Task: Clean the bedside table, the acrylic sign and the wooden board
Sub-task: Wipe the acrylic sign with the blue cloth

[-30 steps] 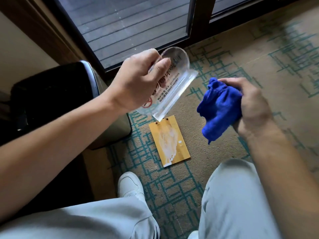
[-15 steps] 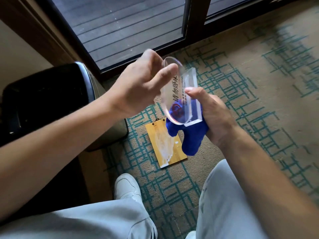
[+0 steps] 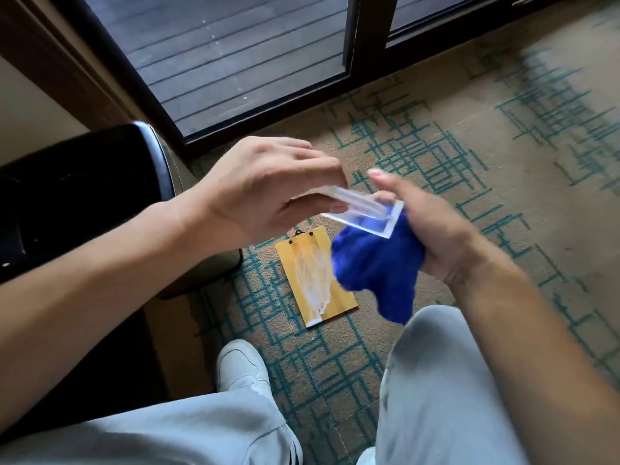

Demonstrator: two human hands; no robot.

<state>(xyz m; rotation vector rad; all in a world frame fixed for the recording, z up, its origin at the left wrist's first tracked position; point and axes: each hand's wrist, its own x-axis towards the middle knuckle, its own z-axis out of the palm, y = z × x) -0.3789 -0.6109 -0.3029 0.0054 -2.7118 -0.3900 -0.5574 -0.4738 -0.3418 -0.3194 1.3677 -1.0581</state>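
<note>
At frame centre, the left hand [image 3: 268, 186] grips the clear, hard-edged acrylic sign [image 3: 365, 214] (blurred) against a fuzzy blue cloth [image 3: 375, 266] bunched in the right hand [image 3: 432, 229], above the streaked rectangular wooden board [image 3: 313, 280].

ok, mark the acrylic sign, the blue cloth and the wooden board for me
acrylic sign [image 3: 365, 214]: head view, on its clear base block.
blue cloth [image 3: 375, 263]: head view, on the bunched middle below the sign.
wooden board [image 3: 310, 280]: head view, on the white-smeared face.
</note>
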